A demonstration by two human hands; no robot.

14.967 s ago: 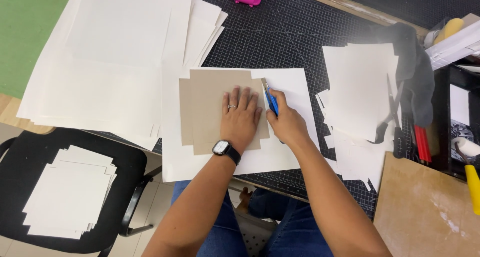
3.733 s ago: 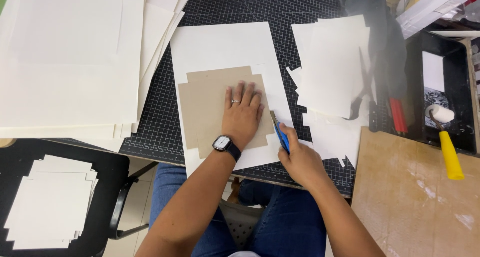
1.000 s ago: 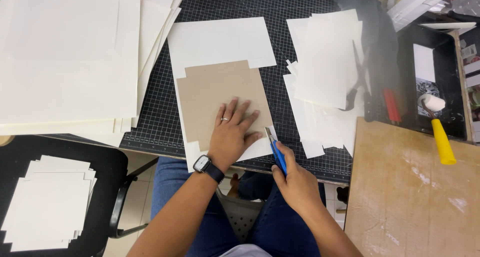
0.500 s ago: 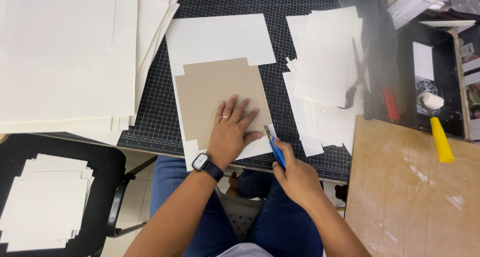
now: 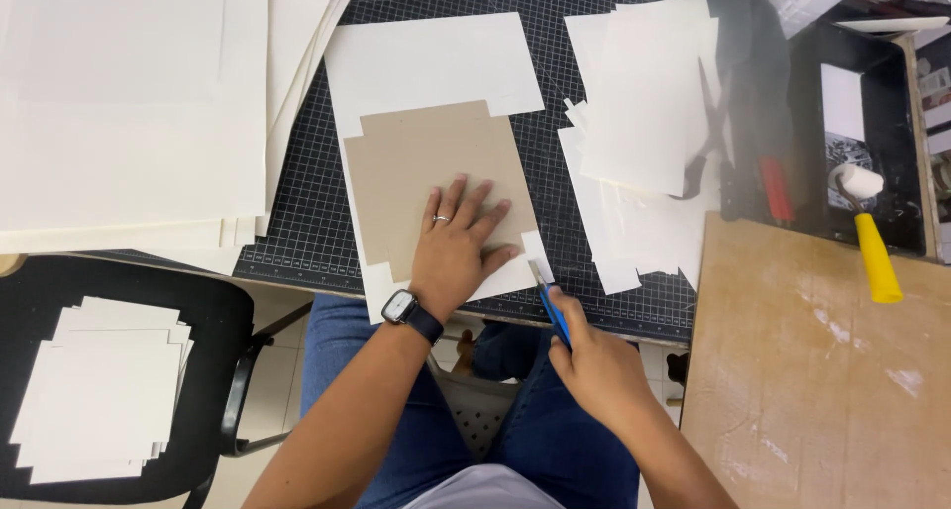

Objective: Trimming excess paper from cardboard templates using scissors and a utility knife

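Cardboard (image 5: 426, 172) | left hand (image 5: 456, 247) flat on it | right hand (image 5: 594, 356) grips knife (image 5: 550, 306)

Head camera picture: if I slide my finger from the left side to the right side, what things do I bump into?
Paper pile on the black chair → brown cardboard → left hand → blue knife → loose white sheets → red pen → yellow-handled roller.

Black gridded cutting mat (image 5: 307, 222), wooden board (image 5: 822, 370) at right, black chair (image 5: 213, 316) lower left.
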